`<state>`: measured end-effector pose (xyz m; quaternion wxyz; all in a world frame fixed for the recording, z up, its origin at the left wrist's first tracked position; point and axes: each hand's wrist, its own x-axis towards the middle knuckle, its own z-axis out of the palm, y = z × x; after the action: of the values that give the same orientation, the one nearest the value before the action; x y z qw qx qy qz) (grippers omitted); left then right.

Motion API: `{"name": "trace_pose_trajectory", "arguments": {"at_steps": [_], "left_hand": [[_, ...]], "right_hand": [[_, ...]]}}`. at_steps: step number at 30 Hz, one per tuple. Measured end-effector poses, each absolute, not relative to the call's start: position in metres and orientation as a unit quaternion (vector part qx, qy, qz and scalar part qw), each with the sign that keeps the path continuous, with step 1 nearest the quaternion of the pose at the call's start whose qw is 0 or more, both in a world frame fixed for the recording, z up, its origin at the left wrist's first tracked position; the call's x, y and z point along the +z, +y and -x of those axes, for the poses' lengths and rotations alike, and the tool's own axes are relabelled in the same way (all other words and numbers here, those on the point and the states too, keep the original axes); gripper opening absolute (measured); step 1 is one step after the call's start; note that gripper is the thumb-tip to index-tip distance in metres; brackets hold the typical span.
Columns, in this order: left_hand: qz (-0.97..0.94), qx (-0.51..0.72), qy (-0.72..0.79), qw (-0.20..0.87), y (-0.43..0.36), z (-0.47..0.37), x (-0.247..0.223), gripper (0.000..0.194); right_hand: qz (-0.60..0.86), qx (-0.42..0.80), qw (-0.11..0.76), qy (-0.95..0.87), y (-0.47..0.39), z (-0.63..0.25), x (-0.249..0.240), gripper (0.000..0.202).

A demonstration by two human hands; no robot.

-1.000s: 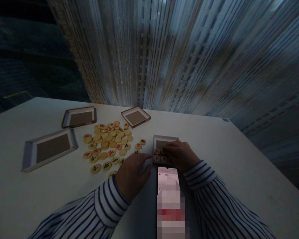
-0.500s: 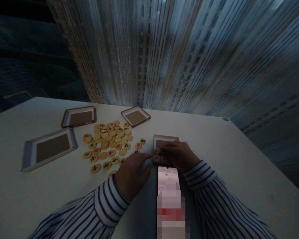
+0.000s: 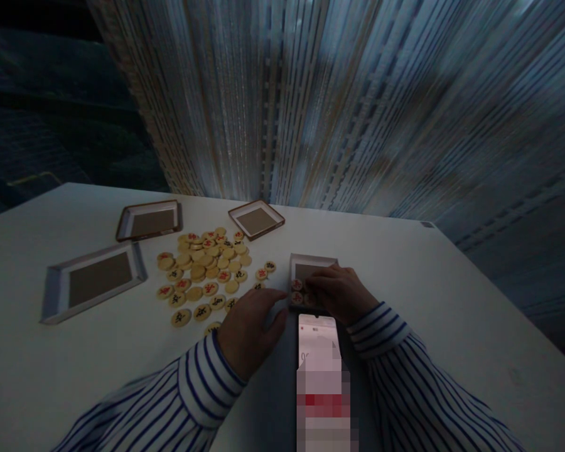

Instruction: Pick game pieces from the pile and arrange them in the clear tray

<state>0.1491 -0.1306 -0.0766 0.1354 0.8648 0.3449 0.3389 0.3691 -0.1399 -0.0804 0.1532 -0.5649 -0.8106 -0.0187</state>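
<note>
My right hand reaches into a small open box, its bent fingers closed at a Chinese chess piece that they partly cover. Beside these fingers, two more pieces with red characters lie along the box's left side. My left hand is open, thumb apart, with its index fingertip at the box's left wall. Left of it spreads a heap of round wooden Chinese chess pieces, some with red characters, some black, some blank side up. My left palm is hidden.
A phone with a lit screen lies just in front of the box. At the left stand an open pale box and a brown-rimmed lid; another lid is behind the heap. A string curtain hangs behind the white table.
</note>
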Motion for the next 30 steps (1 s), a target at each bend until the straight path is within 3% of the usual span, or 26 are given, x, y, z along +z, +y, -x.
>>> {"name": "trace_pose_trajectory", "arguments": {"at_steps": [6,16,30], "left_hand": [[-0.864,0.343,0.344,0.136,-0.131,-0.149,-0.078,0.022],[-0.852,0.343,0.359,0.167,-0.132,-0.149,-0.072,0.013],[-0.847,0.395,0.299,0.191,-0.14,-0.147,-0.066,0.011]], "right_hand": [[0.564,-0.031,0.179,-0.806,-0.141,-0.366,-0.074,0.023],[0.59,-0.164,0.39,-0.687,-0.15,-0.366,-0.059,0.019],[0.489,-0.21,0.408,-0.742,-0.171,-0.348,-0.046,0.02]]}}
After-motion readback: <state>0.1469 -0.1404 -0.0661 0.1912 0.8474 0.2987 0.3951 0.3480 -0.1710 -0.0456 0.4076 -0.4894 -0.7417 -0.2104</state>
